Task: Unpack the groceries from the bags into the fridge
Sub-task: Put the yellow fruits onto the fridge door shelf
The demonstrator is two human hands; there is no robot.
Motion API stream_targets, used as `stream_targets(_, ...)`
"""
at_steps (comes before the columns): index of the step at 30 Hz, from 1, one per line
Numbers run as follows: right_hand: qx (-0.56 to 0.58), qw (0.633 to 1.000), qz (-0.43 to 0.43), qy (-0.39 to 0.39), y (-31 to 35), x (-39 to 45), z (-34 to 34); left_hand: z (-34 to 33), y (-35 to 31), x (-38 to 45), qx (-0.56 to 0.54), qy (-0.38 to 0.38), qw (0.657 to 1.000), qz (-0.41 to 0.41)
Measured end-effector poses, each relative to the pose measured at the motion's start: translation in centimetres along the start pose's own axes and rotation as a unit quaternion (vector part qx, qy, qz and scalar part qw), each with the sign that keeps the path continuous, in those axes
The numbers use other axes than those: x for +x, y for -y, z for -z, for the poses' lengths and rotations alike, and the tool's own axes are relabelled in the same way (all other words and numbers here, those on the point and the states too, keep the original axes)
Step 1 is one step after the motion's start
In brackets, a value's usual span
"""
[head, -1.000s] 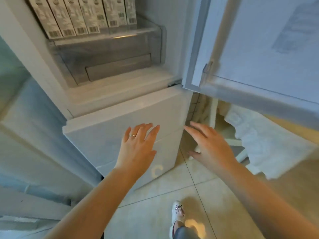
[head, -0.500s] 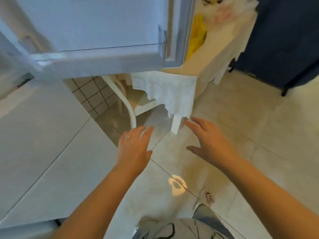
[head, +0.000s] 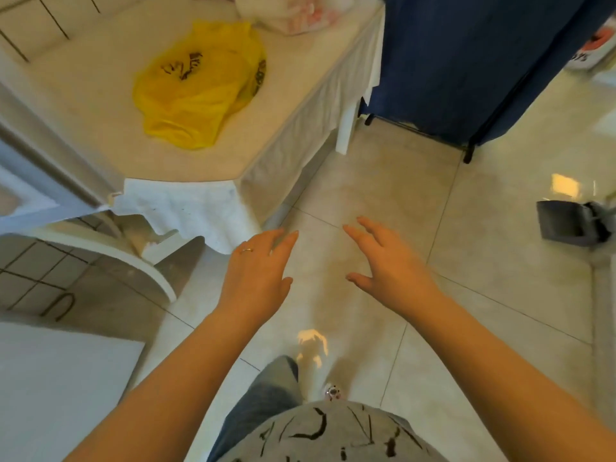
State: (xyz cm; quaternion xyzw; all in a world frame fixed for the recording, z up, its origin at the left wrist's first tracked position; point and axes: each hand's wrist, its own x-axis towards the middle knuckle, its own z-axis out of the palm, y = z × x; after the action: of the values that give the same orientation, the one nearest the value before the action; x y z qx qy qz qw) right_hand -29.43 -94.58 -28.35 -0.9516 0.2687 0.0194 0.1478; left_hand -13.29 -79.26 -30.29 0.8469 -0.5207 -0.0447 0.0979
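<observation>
**Both hands free, bags on the table ahead**

We hold nothing. Our left hand (head: 256,275) reaches forward over the floor tiles (head: 500,228) with its fingers straight and close together, a thin ring (head: 247,250) on one of them. Our right hand (head: 388,266) is stretched out beside it, fingers spread and relaxed, thumb apart from the rest. The two hands are near each other but do not touch, and neither touches anything.

Beyond the left hand stands the table (head: 100,78), with a white cloth (head: 186,208) hanging off its near corner. On the tabletop lies the yellow bag (head: 196,88), flattened and crumpled, with dark print on it. Farther back, at the top edge of the view, sits the white bag (head: 290,15) with pink markings; we cannot tell what is in it.

At the far left we see an edge of the fridge door (head: 30,195). A dark blue cover (head: 466,61) hangs on a black frame to the right of the table. A grey dustpan (head: 566,225) lies on the floor at the right.
</observation>
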Motion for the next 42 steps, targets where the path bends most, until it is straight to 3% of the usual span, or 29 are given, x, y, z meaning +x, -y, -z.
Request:
stream_targets(8, 0.000, 1.000, -0.014, 0.003, -8.5, 12.4, 2.2, -2.6, 0.2, 16.1, -0.003, 0.029, 1.000, 0.003)
stream_targets(25, -0.007, 0.999, 0.034, -0.011, -22.4, 48.4, 13.6, -0.6, 5.6, 56.0, -0.015, -0.013, 0.999, 0.034)
stream_targets(36, 0.033, 0.982, 0.174, 0.057, -34.8, 72.2, 17.8, -2.7, 4.3, 75.4, -0.016, 0.011, 0.979, 0.204)
stream_targets(42, -0.019, 0.963, 0.251, 0.098, -36.6, 82.5, 20.3, -2.2, 4.7, 81.5, -0.013, 0.007, 0.957, 0.289)
